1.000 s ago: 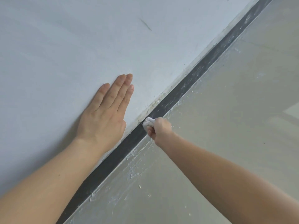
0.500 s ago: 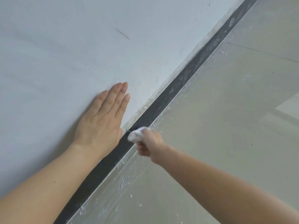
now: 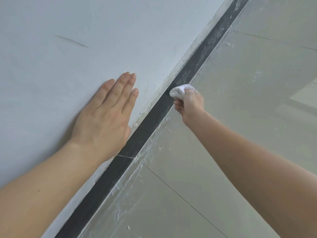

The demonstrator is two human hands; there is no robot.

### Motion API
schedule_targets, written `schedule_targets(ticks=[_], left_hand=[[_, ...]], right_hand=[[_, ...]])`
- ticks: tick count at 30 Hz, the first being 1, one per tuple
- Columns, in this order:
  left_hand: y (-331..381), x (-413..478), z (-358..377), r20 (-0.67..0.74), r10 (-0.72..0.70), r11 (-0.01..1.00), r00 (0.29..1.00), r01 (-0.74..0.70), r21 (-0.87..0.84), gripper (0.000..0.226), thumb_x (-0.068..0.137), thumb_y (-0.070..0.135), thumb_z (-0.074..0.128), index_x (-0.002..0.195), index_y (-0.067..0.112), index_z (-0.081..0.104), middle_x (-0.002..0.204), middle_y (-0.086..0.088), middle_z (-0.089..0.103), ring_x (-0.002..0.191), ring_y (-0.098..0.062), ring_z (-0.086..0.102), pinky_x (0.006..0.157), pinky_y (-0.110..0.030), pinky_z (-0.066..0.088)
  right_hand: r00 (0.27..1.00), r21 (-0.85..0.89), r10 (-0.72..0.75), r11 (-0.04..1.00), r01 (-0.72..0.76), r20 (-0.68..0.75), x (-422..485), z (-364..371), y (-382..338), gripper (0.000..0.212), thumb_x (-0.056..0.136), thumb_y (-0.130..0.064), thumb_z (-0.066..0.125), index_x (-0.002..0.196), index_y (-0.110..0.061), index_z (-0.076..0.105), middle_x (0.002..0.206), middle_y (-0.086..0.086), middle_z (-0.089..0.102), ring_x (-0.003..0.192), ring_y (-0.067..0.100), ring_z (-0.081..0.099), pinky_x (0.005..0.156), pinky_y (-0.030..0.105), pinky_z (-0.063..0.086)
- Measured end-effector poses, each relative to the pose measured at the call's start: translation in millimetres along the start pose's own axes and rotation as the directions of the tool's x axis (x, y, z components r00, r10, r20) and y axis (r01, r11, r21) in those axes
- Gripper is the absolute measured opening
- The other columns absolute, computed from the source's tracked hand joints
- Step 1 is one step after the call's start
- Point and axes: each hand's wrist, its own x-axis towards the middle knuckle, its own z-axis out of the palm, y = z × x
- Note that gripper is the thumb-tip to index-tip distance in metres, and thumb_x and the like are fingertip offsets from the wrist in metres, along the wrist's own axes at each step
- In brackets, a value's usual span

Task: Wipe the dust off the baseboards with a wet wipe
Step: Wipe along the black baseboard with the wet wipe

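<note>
1. The pale wall fills the frame from 9 to 12 o'clock, marked by a thin dark scratch near 10 o'clock.
2. The grey tiled floor fills the side from 1 to 6 o'clock. White plaster crumbs lie along its edge just beside the baseboard, and nothing blocks the strip ahead of the wipe.
3. The dark baseboard runs diagonally from 7 o'clock to 1 o'clock. It is streaked with dust towards 1 o'clock and darker below the wipe; a thin joint line crosses it near the left wrist.
4. The left hand lies flat on the wall, fingers straight and close together, holding nothing.
5. The right hand has its fingers curled tight around the wet wipe.
6. The white wet wipe, bunched, presses on the baseboard at the frame's centre.
7. Half a second ago the wipe sat lower on the strip, beside the left hand's thumb; it is now further towards 1 o'clock, level with the left fingertips.
</note>
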Motion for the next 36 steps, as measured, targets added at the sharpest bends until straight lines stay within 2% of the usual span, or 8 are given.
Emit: schedule_targets(ticks=[8, 11, 14, 16, 20, 26, 32, 36], left_hand=[[-1, 27, -14, 0.133, 0.069, 0.995, 0.989, -0.078, 0.064, 0.072, 0.084, 0.026, 0.005, 0.148, -0.004, -0.006, 0.155, -0.022, -0.017, 0.145, -0.030, -0.013, 0.115, -0.040, -0.015], [-7, 23, -18, 0.170, 0.136, 0.984, 0.976, -0.154, 0.094, 0.070, 0.080, 0.024, -0.008, 0.142, -0.006, -0.024, 0.149, -0.023, -0.033, 0.140, -0.031, -0.027, 0.110, -0.042, -0.025], [-13, 35, -24, 0.108, 0.082, 0.996, 0.991, -0.078, -0.046, 0.068, 0.085, 0.019, 0.006, 0.148, -0.006, 0.007, 0.157, -0.022, 0.000, 0.146, -0.027, 0.001, 0.117, -0.039, -0.008], [-19, 42, -24, 0.061, 0.108, 0.985, 0.992, -0.099, -0.145, 0.066, 0.084, 0.020, 0.018, 0.143, -0.007, 0.029, 0.152, -0.022, 0.024, 0.142, -0.028, 0.022, 0.118, -0.039, 0.003], [-27, 51, -26, -0.005, 0.119, 0.970, 0.993, -0.117, -0.215, 0.067, 0.083, 0.022, 0.019, 0.143, -0.004, 0.032, 0.152, -0.020, 0.028, 0.141, -0.029, 0.027, 0.118, -0.040, 0.012], [-26, 55, -19, -0.031, 0.133, 0.976, 0.991, -0.136, -0.169, 0.066, 0.084, 0.021, 0.021, 0.143, -0.005, 0.032, 0.152, -0.021, 0.025, 0.142, -0.031, 0.024, 0.118, -0.040, 0.008], [-30, 55, -13, -0.052, 0.213, 0.974, 0.976, -0.217, -0.073, 0.060, 0.085, 0.018, 0.025, 0.140, -0.003, 0.037, 0.152, -0.021, 0.026, 0.140, -0.035, 0.027, 0.117, -0.043, 0.009], [-30, 54, -11, -0.095, 0.233, 0.967, 0.968, -0.241, -0.082, 0.057, 0.085, 0.018, 0.028, 0.135, -0.002, 0.046, 0.150, -0.022, 0.031, 0.138, -0.036, 0.032, 0.115, -0.045, 0.015]], right_hand=[[0.867, -0.435, 0.443, 0.843, -0.316, 0.228, -70, -3, 50, 0.023, 0.096, -0.016, 0.033, 0.094, -0.014, 0.056, 0.077, 0.017, 0.066, 0.047, 0.013, 0.048, 0.041, 0.017, 0.039], [0.850, -0.676, 0.452, 0.718, -0.167, 0.271, -52, 16, 39, 0.020, 0.082, 0.001, 0.044, 0.080, -0.017, 0.054, 0.071, 0.004, 0.055, 0.058, 0.015, 0.050, 0.052, 0.018, 0.044], [0.918, -0.921, 0.354, 0.388, 0.030, 0.179, -22, 27, 11, 0.028, 0.061, 0.005, 0.037, 0.052, -0.020, 0.030, 0.045, -0.007, 0.037, 0.056, 0.013, 0.032, 0.045, 0.013, 0.029], [0.954, -0.921, 0.268, 0.388, 0.025, 0.139, 2, 21, -5, 0.019, 0.059, 0.004, 0.033, 0.058, -0.015, 0.033, 0.035, -0.003, 0.028, 0.048, 0.009, 0.032, 0.043, 0.010, 0.027], [0.993, -0.287, 0.014, 0.957, -0.048, -0.119, 28, -5, -36, 0.017, 0.090, -0.007, 0.040, 0.091, -0.008, 0.057, 0.065, 0.003, 0.050, 0.059, 0.017, 0.050, 0.056, 0.028, 0.042], [0.994, -0.360, 0.060, 0.933, -0.021, 0.096, -42, -11, 25, 0.019, 0.095, -0.017, 0.039, 0.087, -0.013, 0.057, 0.071, 0.006, 0.059, 0.055, 0.018, 0.054, 0.053, 0.027, 0.046], [0.727, -0.659, 0.547, 0.732, -0.173, 0.416, -100, 14, 86, 0.016, 0.090, -0.006, 0.045, 0.088, -0.012, 0.060, 0.075, 0.004, 0.057, 0.062, 0.015, 0.057, 0.062, 0.024, 0.052], [0.877, -0.936, 0.381, 0.305, 0.178, 0.291, -59, 30, 44, 0.021, 0.090, -0.008, 0.045, 0.105, -0.005, 0.060, 0.098, 0.006, 0.060, 0.111, 0.020, 0.059, 0.094, 0.022, 0.042]])
